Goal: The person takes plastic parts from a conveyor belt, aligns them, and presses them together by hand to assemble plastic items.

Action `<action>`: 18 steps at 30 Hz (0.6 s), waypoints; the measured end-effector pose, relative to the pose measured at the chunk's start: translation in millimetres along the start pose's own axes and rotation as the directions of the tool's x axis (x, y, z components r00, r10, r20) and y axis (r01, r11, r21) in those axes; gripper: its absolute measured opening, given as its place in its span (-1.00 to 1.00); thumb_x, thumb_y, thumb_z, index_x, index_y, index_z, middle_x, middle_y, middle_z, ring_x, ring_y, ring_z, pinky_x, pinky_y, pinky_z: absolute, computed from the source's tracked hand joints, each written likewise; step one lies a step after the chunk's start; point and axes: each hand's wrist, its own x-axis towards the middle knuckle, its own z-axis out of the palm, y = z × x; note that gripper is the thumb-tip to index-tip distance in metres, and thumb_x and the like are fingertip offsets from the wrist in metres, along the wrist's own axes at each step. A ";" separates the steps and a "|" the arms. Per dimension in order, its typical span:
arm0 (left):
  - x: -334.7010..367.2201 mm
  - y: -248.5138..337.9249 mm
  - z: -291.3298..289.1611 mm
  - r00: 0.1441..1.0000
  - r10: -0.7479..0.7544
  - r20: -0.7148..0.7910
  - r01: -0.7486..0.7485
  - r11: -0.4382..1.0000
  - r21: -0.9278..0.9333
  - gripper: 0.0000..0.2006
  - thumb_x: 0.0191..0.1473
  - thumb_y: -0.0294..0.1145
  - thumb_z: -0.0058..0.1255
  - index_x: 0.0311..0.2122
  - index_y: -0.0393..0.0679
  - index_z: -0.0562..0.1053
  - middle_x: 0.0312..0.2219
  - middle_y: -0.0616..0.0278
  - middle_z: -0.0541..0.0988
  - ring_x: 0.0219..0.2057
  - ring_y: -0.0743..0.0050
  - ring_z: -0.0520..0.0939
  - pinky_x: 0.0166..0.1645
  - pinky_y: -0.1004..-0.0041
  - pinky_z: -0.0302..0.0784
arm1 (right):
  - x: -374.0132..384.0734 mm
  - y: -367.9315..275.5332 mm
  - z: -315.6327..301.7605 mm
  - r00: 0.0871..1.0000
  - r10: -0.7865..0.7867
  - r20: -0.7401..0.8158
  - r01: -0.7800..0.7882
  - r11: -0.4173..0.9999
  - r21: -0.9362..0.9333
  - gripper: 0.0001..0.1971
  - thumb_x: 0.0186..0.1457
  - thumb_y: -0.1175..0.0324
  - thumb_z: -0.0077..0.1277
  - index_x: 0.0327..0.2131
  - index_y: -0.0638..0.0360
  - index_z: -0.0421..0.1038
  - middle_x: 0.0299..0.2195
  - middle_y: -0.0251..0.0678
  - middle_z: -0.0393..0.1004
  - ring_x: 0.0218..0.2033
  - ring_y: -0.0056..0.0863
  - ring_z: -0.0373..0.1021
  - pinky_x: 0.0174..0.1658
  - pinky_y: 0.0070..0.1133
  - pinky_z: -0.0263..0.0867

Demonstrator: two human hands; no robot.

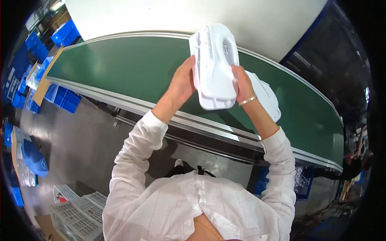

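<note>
Between my two hands a white moulded plastic housing point(215, 68) is raised over the green work surface. It is long and rounded, with an oval recess near its far right end and a seam or gap along its left side. My left hand point(184, 80) grips its left edge, fingers mostly hidden behind it. On the right edge my right hand point(243, 85) is closed, thumb on the face near the recess; a bracelet is on that wrist. Behind my right wrist a second flat white plastic part point(265, 96) lies on the surface, partly covered by the arm.
The green belt-like table point(120, 60) has metal rails along both long edges. A white panel point(161, 16) rises behind it. Blue bins point(66, 98) stand at the left, a blue cap point(34, 158) and printed sheets point(82, 211) lower left. Another blue crate point(303, 182) sits below the table's right end.
</note>
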 end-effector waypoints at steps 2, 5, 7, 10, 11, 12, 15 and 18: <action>-13.7 -13.5 31.9 0.999 0.019 0.042 -0.019 1.000 0.011 -0.52 0.24 -0.18 -0.20 0.19 -0.15 0.14 0.06 0.26 0.35 0.07 0.43 0.39 0.14 0.39 0.30 | -23.8 -15.1 -20.2 0.999 -0.027 0.022 0.027 0.999 -0.021 -0.63 0.09 0.20 -0.02 -0.10 0.24 0.29 -0.22 -0.28 0.39 -0.21 -0.49 0.36 -0.12 -0.56 0.32; -28.8 -40.6 62.4 0.989 0.040 0.139 -0.035 0.999 -0.038 -0.48 0.19 -0.23 -0.07 0.18 -0.16 0.11 0.05 0.25 0.33 0.06 0.47 0.36 0.13 0.40 0.30 | -60.5 -32.9 -49.2 0.993 -0.120 -0.018 0.118 0.991 -0.060 -0.52 0.08 0.19 -0.01 -0.01 0.30 0.24 -0.16 -0.27 0.38 -0.18 -0.53 0.34 -0.11 -0.60 0.29; -36.9 -61.2 83.7 0.986 0.011 0.164 -0.002 0.998 -0.055 -0.48 0.19 -0.22 -0.07 0.18 -0.14 0.11 0.04 0.28 0.34 0.05 0.50 0.36 0.14 0.43 0.29 | -84.7 -45.0 -70.8 0.977 -0.200 -0.066 0.196 0.978 -0.065 -0.60 0.10 0.23 -0.02 -0.07 0.30 0.27 -0.22 -0.31 0.40 -0.24 -0.59 0.33 -0.17 -0.64 0.28; -48.2 -88.5 113.8 0.977 0.058 0.207 -0.053 0.998 -0.030 -0.49 0.20 -0.23 -0.07 0.18 -0.13 0.11 0.04 0.30 0.34 0.05 0.53 0.35 0.14 0.43 0.28 | -121.7 -58.1 -101.3 0.908 -0.381 -0.176 0.372 0.925 -0.083 -0.76 0.15 0.33 -0.06 -0.20 0.30 0.36 -0.33 -0.37 0.45 -0.36 -0.72 0.32 -0.26 -0.73 0.25; -50.1 -99.5 121.6 0.976 0.100 0.193 -0.100 0.995 -0.009 -0.50 0.20 -0.24 -0.08 0.18 -0.12 0.11 0.02 0.29 0.35 0.03 0.50 0.38 0.11 0.41 0.32 | -131.5 -61.7 -116.5 0.906 -0.380 -0.184 0.371 0.925 -0.085 -0.76 0.15 0.33 -0.06 -0.20 0.30 0.36 -0.33 -0.37 0.45 -0.36 -0.72 0.32 -0.26 -0.73 0.25; -52.3 -109.3 128.6 0.973 0.143 0.180 -0.148 0.989 0.014 -0.50 0.20 -0.25 -0.09 0.18 -0.12 0.10 0.00 0.28 0.36 0.01 0.47 0.41 0.08 0.39 0.36 | -140.8 -66.0 -134.6 0.879 -0.446 -0.168 0.435 0.895 -0.097 -0.73 0.15 0.32 -0.05 -0.15 0.33 0.37 -0.29 -0.32 0.46 -0.31 -0.66 0.36 -0.20 -0.70 0.28; -56.2 -130.0 142.1 0.971 0.111 0.214 -0.112 0.994 -0.010 -0.51 0.21 -0.24 -0.11 0.18 -0.11 0.10 -0.06 0.22 0.41 -0.08 0.38 0.49 0.00 0.34 0.46 | -165.6 -77.1 -183.6 0.811 -0.530 -0.249 0.506 0.848 -0.158 -0.66 0.20 0.28 -0.12 -0.07 0.34 0.34 -0.21 -0.27 0.48 -0.24 -0.55 0.42 -0.15 -0.63 0.36; -58.9 -145.0 152.8 0.979 0.087 0.185 -0.090 0.996 0.003 -0.49 0.21 -0.13 -0.15 0.16 -0.16 0.11 -0.10 0.09 0.45 -0.11 0.24 0.54 -0.04 0.22 0.51 | -180.7 -92.8 -220.6 0.830 -0.408 -0.381 0.462 0.885 0.058 -0.61 0.26 0.17 -0.25 -0.02 0.27 0.29 -0.24 -0.31 0.46 -0.29 -0.51 0.43 -0.17 -0.59 0.40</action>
